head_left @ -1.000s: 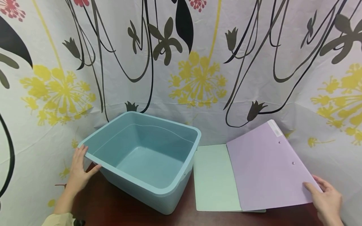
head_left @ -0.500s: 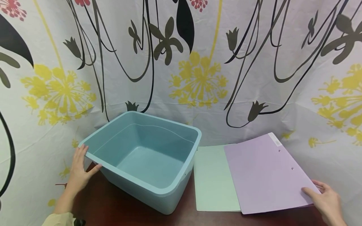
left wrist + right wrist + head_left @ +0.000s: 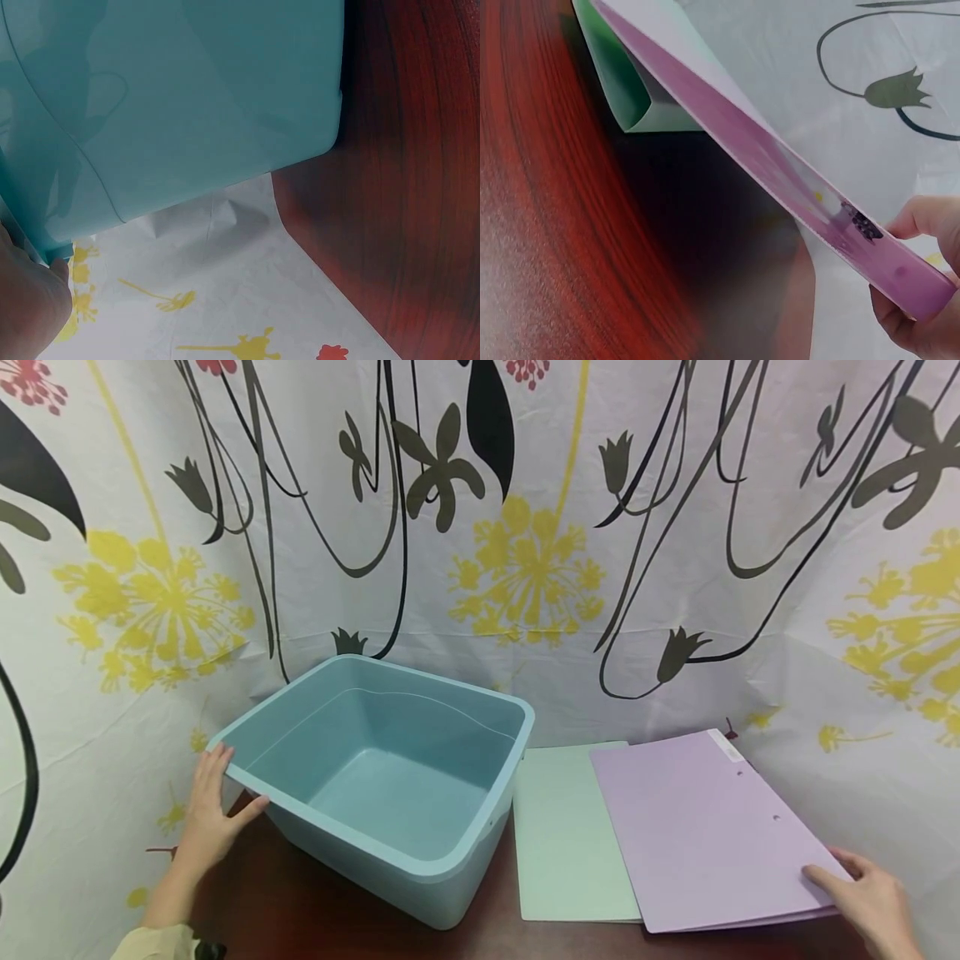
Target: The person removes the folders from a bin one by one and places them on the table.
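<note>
A light purple folder (image 3: 720, 835) with a white label strip overlaps the right part of a pale green folder (image 3: 573, 835) in the head view. At its right edge my right hand (image 3: 870, 893) grips it, thumb on top and fingers underneath. The right wrist view shows the purple folder (image 3: 727, 135) edge-on, its two covers parted, with the green folder (image 3: 664, 116) beyond. My left hand (image 3: 210, 818) rests spread against the left corner of a blue-green plastic tub (image 3: 416, 860), its fingertips on the rim.
The tub's inside (image 3: 397, 802) holds nothing. Everything stands on a dark reddish wood-grain table (image 3: 412, 180). Behind and at both sides hangs a white cloth (image 3: 330, 602) printed with flowers, close to the tub and the folders.
The purple folder has come down, lowered by my right hand, and its far corner now sits lower over the green folder. My left hand and the tub have stayed put.
</note>
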### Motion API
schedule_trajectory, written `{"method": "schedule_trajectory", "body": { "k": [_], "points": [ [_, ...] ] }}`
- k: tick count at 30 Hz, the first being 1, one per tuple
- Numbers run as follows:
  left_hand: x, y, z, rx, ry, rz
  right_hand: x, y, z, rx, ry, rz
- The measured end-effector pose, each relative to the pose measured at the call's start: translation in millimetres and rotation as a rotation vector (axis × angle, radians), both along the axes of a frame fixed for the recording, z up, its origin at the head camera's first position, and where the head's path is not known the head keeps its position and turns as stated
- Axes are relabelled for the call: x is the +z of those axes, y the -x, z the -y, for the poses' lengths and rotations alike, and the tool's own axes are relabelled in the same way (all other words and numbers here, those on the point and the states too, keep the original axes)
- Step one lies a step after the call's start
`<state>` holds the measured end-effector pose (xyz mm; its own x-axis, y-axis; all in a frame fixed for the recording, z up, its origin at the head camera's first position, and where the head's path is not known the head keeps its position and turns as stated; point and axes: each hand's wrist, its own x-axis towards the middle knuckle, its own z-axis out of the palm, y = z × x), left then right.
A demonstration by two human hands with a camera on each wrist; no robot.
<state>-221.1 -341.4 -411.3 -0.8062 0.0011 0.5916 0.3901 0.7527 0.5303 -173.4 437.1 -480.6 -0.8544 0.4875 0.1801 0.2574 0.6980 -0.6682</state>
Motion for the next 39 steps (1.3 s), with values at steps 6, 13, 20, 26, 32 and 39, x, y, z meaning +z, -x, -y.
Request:
{"method": "schedule_trajectory", "body": {
  "k": [6, 13, 20, 26, 32, 39],
  "points": [
    [1.2, -0.3, -0.2, -0.001, -0.001, 0.002, -24.8, 6.5, -23, 0.037, -0.039, -0.020],
    [1.6, 0.1, -0.4, 0.002, 0.000, 0.003, -5.6, 0.6, -12, 0.128, -0.092, 0.017],
    [2.2, 0.2, -0.8, 0.007, 0.007, -0.002, -0.5, 1.1, -12, 0.204, -0.129, 0.073],
    [1.3, 0.5, -0.7, 0.004, 0.002, -0.011, -4.2, 4.8, -16, 0.228, -0.130, 0.134],
    [0.7, -0.1, -0.6, 0.001, 0.001, -0.011, -7.2, 7.4, -17, 0.220, -0.113, 0.145],
    [0.2, -0.9, -0.3, 0.006, 0.001, 0.003, -11.3, 9.4, -18, 0.236, -0.119, 0.191]
  ]
}}
